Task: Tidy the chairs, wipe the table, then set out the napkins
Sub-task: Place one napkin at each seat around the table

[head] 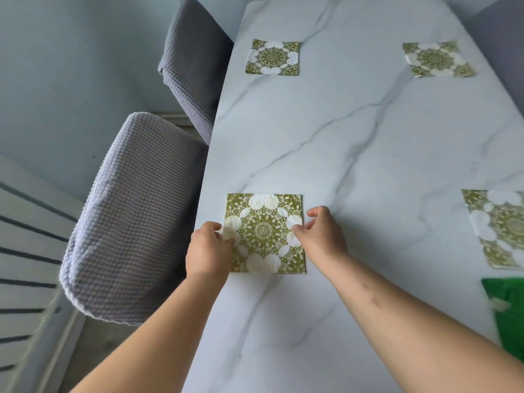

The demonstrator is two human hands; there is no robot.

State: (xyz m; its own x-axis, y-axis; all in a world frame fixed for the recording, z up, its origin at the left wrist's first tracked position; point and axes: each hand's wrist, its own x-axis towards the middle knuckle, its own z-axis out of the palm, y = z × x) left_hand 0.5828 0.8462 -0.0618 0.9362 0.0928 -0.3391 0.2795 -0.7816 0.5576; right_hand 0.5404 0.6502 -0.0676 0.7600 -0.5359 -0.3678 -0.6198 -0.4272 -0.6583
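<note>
1. The white marble-look table (354, 143) fills most of the view; its near end runs out of the bottom of the picture and its right edge is cut off. The wide middle between the napkins is bare.
2. Two grey fabric-covered chairs stand along the table's left edge: the near chair (127, 222), whose back touches or all but touches the edge, and the far chair (190, 66), pushed against it. A grey shape at the top right corner (502, 32) may be a third chair, but too little of it shows to tell.
3. Four green-and-white patterned napkins lie flat on the table. The near-left napkin (265, 231) sits just inside the left edge, squared to it. The far-left napkin (272, 57) and the far-right napkin (438, 59) lie well apart at the far end. The near-right napkin (499, 228) is cut by the right border of the picture.
4. A bright green object (507, 307) at the lower right is blurred and cropped; what it is cannot be told.
5. The left hand (207, 251) pinches the near-left napkin's left edge with curled fingers.
6. The right hand (320, 234) pinches its right edge, thumb on the paper.
</note>
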